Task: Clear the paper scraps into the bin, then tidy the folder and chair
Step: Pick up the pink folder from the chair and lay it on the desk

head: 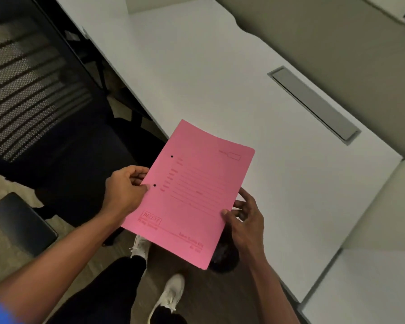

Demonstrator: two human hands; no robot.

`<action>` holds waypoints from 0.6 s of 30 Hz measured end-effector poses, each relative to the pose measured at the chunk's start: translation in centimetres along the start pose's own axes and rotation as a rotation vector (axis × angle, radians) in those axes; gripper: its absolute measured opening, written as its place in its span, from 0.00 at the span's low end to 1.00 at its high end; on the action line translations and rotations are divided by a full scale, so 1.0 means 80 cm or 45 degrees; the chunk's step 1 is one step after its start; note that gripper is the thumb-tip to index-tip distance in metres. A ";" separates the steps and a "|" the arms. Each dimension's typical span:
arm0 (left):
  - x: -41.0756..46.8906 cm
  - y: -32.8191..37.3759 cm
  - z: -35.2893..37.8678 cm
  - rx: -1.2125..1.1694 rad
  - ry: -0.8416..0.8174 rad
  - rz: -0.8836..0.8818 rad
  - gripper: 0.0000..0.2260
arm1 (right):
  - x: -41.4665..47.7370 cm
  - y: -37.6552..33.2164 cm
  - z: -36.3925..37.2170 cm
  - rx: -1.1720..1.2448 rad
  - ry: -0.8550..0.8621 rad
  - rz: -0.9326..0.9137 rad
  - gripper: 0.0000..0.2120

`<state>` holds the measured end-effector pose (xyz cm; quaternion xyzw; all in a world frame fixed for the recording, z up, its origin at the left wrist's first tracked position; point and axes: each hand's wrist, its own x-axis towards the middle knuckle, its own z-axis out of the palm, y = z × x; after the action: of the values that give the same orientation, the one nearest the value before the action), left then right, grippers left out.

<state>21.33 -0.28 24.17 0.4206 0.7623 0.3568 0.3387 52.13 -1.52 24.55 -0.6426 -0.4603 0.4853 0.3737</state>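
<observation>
Pink paper folder (192,195) at the centre of the frame, held above the near edge of the white desk (220,78), upper half over the desktop, lower half over the floor. Left hand (124,190) pinched on the folder's left edge, thumb beside the lower punch hole. Right hand (243,218) at the lower right edge, thumb pressed on the cover, other fingers spread behind. Black mesh office chair (40,101) at the upper left of the frame, just beside the desk. Grey cable flap (313,104) in the desktop at right. White sneakers (168,295) at bottom centre.
</observation>
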 end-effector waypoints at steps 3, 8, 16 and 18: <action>0.030 0.018 0.007 -0.007 -0.024 0.048 0.16 | 0.019 -0.013 -0.001 0.006 0.022 -0.001 0.33; 0.091 0.034 0.017 -0.014 -0.085 0.060 0.16 | 0.066 -0.035 0.011 -0.059 0.041 -0.001 0.37; 0.205 0.066 0.004 0.009 -0.186 0.105 0.17 | 0.137 -0.080 0.058 -0.043 0.131 0.012 0.41; 0.234 0.079 -0.003 0.017 -0.197 0.123 0.16 | 0.152 -0.091 0.073 -0.019 0.153 0.008 0.41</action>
<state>15.82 18.69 25.47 0.4855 0.7151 0.3340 0.3760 46.08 12.48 26.44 -0.6749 -0.4387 0.4434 0.3943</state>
